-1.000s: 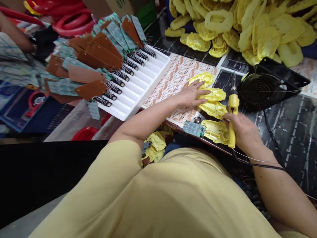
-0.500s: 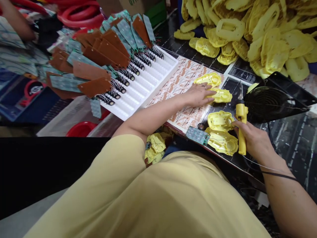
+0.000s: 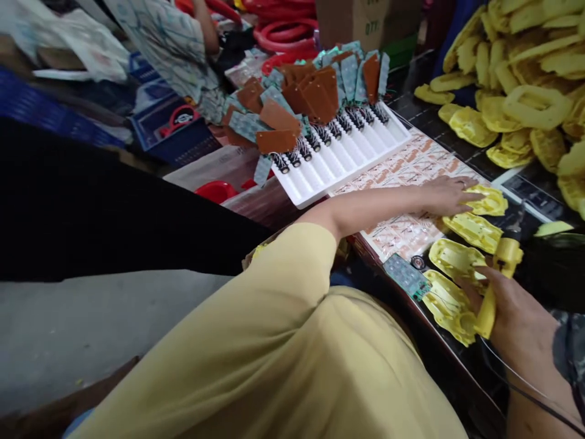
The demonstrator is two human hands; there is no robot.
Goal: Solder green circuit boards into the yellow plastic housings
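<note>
My left hand (image 3: pixel 445 195) lies flat with fingers stretched out on a yellow plastic shell (image 3: pixel 489 201) on the printed sheet (image 3: pixel 402 171). My right hand (image 3: pixel 507 299) is closed round a yellow soldering iron (image 3: pixel 496 280), its tip pointing away from me. Under and beside that hand lie more yellow shells (image 3: pixel 450 305), one with thin wires inside. A small green circuit board (image 3: pixel 404 275) and a round black part (image 3: pixel 417 262) sit at the table's near edge.
A white tray (image 3: pixel 347 158) holds rows of black parts wired to brown and green circuit boards (image 3: pixel 301 97). A heap of yellow shells (image 3: pixel 521 85) fills the far right. Another person's arm (image 3: pixel 203 27), red hoops (image 3: pixel 283 27) and a cardboard box (image 3: pixel 365 21) lie beyond.
The view has swung left and tilted. My left hand stays flat on the yellow shells; my right hand still grips the soldering iron, now lower beside the nearest shells.
</note>
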